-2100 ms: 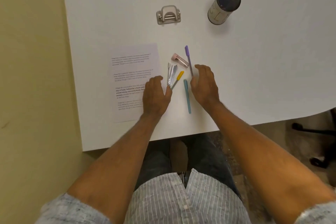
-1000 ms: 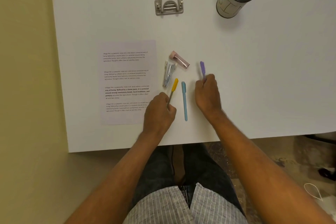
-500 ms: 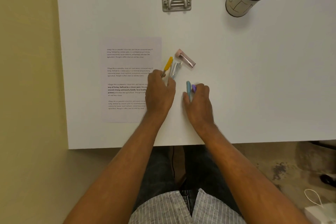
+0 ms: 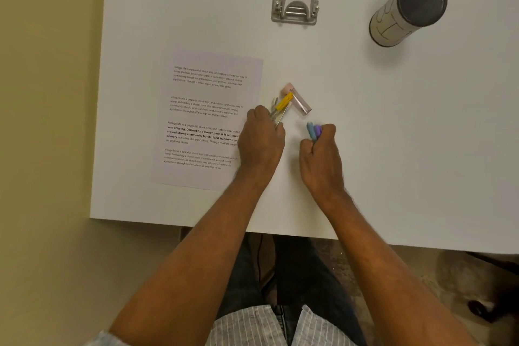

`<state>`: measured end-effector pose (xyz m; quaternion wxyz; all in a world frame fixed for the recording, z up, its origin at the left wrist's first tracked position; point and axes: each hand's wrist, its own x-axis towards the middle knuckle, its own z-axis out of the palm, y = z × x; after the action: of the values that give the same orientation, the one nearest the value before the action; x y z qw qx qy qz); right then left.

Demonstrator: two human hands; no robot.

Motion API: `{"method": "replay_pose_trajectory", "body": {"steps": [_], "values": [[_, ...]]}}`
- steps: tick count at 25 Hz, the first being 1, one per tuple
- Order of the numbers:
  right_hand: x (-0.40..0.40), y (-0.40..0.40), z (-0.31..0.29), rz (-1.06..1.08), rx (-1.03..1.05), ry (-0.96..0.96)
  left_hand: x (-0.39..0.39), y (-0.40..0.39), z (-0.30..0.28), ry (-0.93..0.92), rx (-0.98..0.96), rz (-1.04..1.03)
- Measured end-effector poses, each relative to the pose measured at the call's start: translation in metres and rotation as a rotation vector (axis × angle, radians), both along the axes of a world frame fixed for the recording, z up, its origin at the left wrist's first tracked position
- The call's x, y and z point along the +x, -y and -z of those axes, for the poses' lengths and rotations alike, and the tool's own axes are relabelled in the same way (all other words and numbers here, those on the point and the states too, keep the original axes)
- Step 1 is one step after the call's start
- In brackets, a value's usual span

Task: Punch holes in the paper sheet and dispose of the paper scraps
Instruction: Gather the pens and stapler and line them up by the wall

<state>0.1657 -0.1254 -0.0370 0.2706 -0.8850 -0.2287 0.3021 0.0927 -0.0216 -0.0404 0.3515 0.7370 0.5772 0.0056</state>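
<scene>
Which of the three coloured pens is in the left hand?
The yellow pen: the left hand grips it alongside the silver stapler, while the blue pen and purple pen are bunched in the right hand.

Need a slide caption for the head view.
Both hands gather pens beside the paper sheet; hole punch untouched.

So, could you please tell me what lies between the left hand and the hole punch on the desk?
In the head view, the yellow pen held in the left hand and the pink stapler lie nearest the hand; beyond them, bare desk reaches the hole punch.
</scene>
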Motion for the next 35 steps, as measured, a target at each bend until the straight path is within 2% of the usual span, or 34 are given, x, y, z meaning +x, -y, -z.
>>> {"method": "replay_pose_trajectory", "body": {"steps": [4,9,15,20,23,28,31,35], "values": [[0.025,-0.027,-0.008,0.001,0.057,0.045,-0.002,-0.003,-0.002,0.07,-0.047,-0.102],[0.045,-0.058,0.006,-0.16,0.032,0.188,-0.006,-0.014,-0.013,0.184,-0.14,-0.203],[0.047,-0.067,0.025,-0.292,-0.031,0.199,-0.012,-0.033,-0.024,0.319,-0.268,-0.32],[0.042,-0.076,0.014,-0.233,0.003,0.147,-0.021,-0.049,-0.02,0.489,-0.476,-0.49],[0.023,-0.1,-0.007,-0.144,0.141,-0.06,-0.029,-0.065,-0.024,0.566,-0.528,-0.553],[-0.026,-0.177,-0.036,0.214,0.22,-0.631,-0.056,-0.112,-0.033,0.669,-0.557,-0.611],[-0.047,-0.226,-0.046,0.411,0.267,-0.954,-0.076,-0.154,-0.04,0.669,-0.526,-0.636],[-0.075,-0.286,-0.048,0.426,0.204,-1.101,-0.102,-0.214,-0.037,0.582,-0.432,-0.628]]}}
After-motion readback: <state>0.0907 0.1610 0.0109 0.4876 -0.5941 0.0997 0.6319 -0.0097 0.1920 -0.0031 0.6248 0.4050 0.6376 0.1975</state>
